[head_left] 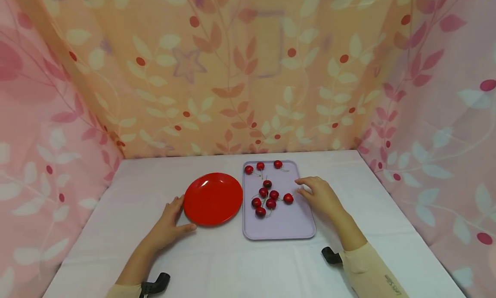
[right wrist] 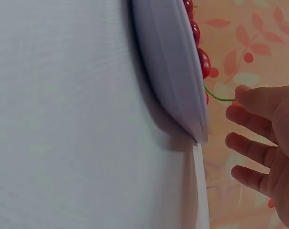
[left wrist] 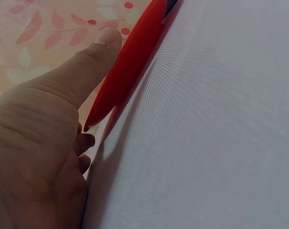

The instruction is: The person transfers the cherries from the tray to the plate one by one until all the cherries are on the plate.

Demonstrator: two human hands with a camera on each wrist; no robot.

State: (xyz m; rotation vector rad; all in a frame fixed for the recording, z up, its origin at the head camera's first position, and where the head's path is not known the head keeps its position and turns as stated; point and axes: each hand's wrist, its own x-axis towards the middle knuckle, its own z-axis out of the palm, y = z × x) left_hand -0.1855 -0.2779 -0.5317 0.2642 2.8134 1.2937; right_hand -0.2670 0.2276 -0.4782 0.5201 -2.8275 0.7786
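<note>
A round red plate (head_left: 213, 199) lies on the white cloth. At its left rim rests my left hand (head_left: 170, 225), thumb and fingers spread along the edge. The left wrist view shows the straight thumb (left wrist: 94, 59) against the plate's side (left wrist: 130, 59). Several red cherries (head_left: 271, 203) with thin stems lie on a lilac tray (head_left: 283, 227) to the right of the plate. My right hand (head_left: 319, 197) is over the tray's right edge, thumb and index apart. In the right wrist view, a green cherry stem (right wrist: 218, 98) reaches the thumb tip (right wrist: 244, 95); the other fingers are spread.
A white cloth (head_left: 217, 263) covers the table. Floral curtains (head_left: 232, 74) rise behind it and at both sides. Black wrist mounts (head_left: 156, 284) sit at the sleeve cuffs. Three cherries lie near the tray's far edge, the others mostly around its middle.
</note>
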